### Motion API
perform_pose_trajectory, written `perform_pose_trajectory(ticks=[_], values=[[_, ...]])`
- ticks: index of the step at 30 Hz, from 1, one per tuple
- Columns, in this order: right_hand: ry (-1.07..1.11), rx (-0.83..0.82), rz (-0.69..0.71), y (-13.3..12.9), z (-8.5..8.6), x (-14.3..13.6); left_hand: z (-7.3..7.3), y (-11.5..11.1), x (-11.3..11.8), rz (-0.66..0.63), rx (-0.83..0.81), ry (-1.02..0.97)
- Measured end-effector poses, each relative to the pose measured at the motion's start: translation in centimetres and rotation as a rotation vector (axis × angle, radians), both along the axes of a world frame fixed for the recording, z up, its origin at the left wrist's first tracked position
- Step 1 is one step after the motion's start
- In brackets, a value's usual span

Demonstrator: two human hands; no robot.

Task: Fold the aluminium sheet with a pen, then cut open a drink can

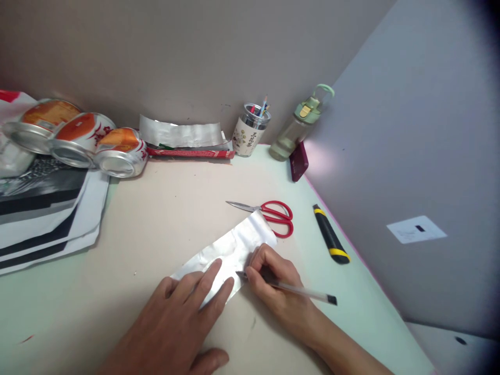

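A silvery metal sheet (230,247) lies slantwise on the table's beige surface (156,224). Fingers of my left hand (183,312) rest spread on its lower left part, the thumb apart on the table. My right hand (279,281) is closed around a clear pen (308,294) with a black end cap, its tip at the sheet just right of my left fingertips. Red-handled scissors (276,211) lie at the sheet's upper end, blades pointing left.
Black and yellow cutter (330,234) at right. Along the back stand crumpled cans (121,151), a red box (195,153) with metal strips, a pencil cup (248,135), a green bottle (291,130) and a dark red object (299,162). Papers (86,219) lie at left; walls border the table.
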State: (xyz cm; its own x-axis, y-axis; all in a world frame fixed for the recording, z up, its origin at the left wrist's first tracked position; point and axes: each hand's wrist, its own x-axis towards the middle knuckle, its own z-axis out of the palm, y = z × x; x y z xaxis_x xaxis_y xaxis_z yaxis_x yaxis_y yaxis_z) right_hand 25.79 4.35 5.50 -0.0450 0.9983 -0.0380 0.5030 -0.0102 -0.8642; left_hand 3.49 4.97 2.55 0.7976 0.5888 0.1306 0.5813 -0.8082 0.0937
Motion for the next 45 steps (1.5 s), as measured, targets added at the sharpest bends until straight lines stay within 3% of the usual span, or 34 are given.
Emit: perform_pose_trajectory(ticks=[11,18,24,31,45], values=[[0.014,-0.035,0.05,-0.05,0.37,0.43,-0.44,0.51,-0.54,-0.076,0.022,-0.05],[-0.007,-0.013,0.037,0.04,0.16,0.5,-0.26,0.59,-0.31,-0.059,0.002,-0.052],[-0.023,0.001,-0.001,0.02,0.37,0.02,0.23,-0.15,0.17,0.031,-0.016,0.002],[-0.007,-0.005,-0.027,0.03,0.06,-0.04,-0.03,0.53,-0.32,-0.069,0.016,-0.034],[0.016,-0.028,0.041,-0.1,0.27,0.29,0.47,0.23,0.07,-0.019,-0.006,-0.011]])
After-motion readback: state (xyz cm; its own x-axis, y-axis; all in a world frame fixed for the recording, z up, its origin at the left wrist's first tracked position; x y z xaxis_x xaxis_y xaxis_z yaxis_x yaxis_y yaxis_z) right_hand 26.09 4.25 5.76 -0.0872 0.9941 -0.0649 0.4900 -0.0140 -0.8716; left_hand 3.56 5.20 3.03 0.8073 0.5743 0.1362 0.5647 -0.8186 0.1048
